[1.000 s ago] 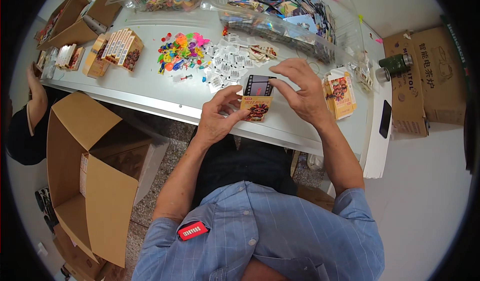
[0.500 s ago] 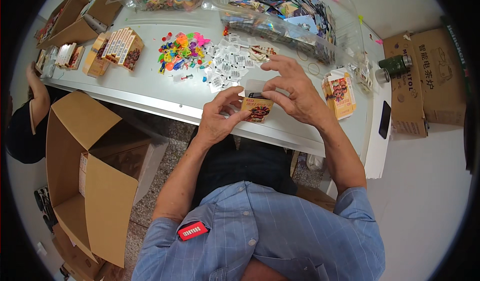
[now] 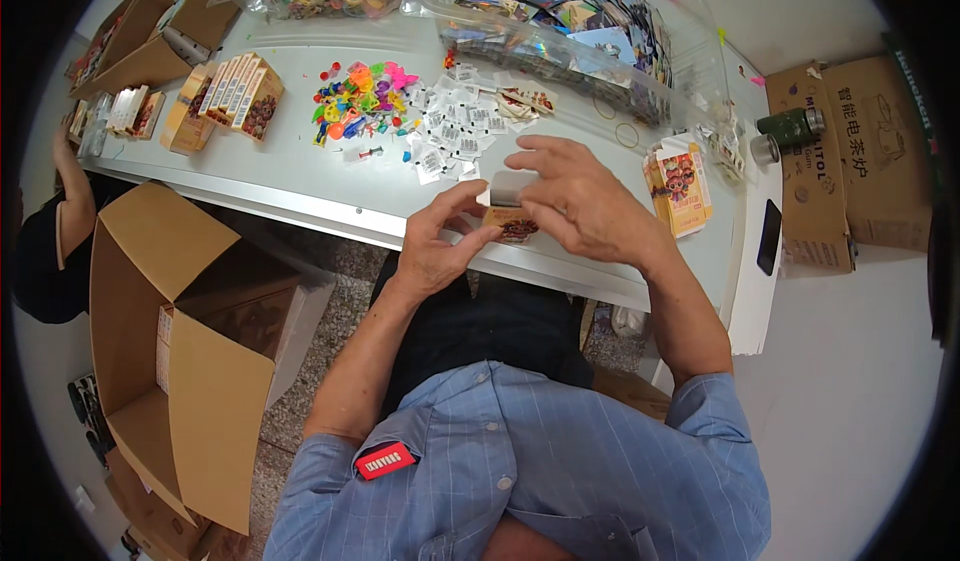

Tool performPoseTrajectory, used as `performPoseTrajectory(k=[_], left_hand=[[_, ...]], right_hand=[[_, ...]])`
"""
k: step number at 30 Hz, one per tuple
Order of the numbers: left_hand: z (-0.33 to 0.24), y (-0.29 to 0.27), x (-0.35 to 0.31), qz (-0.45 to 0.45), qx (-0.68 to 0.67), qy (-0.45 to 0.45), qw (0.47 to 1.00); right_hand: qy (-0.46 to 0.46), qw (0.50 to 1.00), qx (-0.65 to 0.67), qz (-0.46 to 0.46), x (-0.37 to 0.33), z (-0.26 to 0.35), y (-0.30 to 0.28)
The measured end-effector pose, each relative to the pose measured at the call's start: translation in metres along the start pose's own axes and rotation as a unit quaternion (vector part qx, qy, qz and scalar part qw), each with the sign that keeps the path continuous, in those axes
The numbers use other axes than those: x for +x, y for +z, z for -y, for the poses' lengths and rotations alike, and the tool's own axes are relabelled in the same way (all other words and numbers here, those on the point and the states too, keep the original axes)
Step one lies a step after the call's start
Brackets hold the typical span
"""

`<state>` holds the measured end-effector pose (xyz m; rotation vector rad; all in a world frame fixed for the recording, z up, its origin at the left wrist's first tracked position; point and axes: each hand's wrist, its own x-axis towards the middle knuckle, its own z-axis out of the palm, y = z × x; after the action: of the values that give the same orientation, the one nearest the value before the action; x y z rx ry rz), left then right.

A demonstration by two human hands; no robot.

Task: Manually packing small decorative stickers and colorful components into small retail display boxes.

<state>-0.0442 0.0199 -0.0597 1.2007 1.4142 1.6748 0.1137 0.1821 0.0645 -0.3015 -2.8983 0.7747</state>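
**Small box [image 3: 513, 228] clamped by left hand [image 3: 432, 239], right hand [image 3: 592, 209] at its open end**

Box is held between both hands at the near edge of the surface [image 3: 285, 166]; contact with the surface can't be told. Left side is pinched by the left thumb and fingers. Pale flap [image 3: 507, 189] is raised at the far end. Long axis seems to be pointed away from the body, foreshortened. Box lies just left of the right fingers, which are bent over the opening; whether anything is gripped there can't be told. Both hands are about equally near.

Beyond: white packets [image 3: 458, 126] and coloured plastic trinkets [image 3: 362, 103] are spread in loose piles. Printed yellow box [image 3: 682, 193] is placed right of the right hand.
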Motion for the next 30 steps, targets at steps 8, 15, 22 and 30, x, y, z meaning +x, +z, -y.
performPoseTrajectory(k=[8,15,22,30], left_hand=[[-0.004,0.000,-0.008,0.016,0.050,0.012,0.999],[-0.008,-0.004,-0.004,0.037,0.024,-0.032,0.998],[-0.004,-0.001,-0.002,0.045,0.024,-0.052,0.997],[-0.008,-0.005,-0.002,0.043,0.019,-0.050,0.998]], right_hand=[[-0.095,0.995,-0.017,-0.015,-0.017,0.008,0.004],[0.136,0.966,0.097,-0.197,0.016,-0.070,0.011],[0.095,0.964,-0.169,-0.180,0.026,-0.127,0.045],[0.064,0.958,-0.136,-0.245,0.026,-0.128,0.051]])
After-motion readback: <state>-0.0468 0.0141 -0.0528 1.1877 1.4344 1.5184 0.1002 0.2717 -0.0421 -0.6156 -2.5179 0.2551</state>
